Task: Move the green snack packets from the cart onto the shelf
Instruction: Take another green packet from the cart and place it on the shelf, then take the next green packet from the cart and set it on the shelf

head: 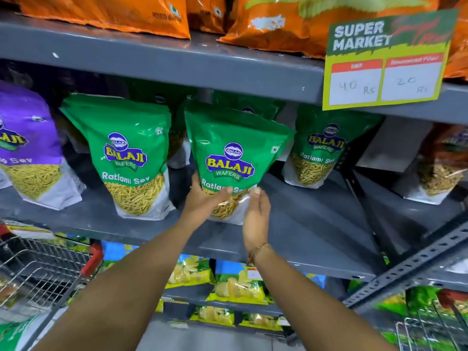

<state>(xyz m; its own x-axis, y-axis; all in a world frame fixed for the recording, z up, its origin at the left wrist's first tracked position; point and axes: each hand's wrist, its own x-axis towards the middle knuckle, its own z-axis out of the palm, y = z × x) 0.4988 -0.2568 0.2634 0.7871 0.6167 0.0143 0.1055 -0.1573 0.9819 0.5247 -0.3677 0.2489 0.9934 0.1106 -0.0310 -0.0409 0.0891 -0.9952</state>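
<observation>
A green Balaji Ratlami Sev packet [228,148] stands upright on the grey middle shelf [304,236]. My left hand [205,198] grips its lower left corner, thumb across the front. My right hand [255,219] rests flat against its lower right edge, fingers straight. Two more green packets stand on the same shelf, one to the left [129,153] and one to the right [319,150]; others sit in shadow behind them. The wire cart [38,269] with a red handle is at the lower left, a green packet [15,333] showing inside it.
A purple sev packet [25,148] stands at the far left of the shelf and a dark red one [440,163] at the far right. Orange wafer bags [106,13] fill the shelf above, with a price sign [385,62] hanging off it. Yellow chip bags [228,282] line the shelves below.
</observation>
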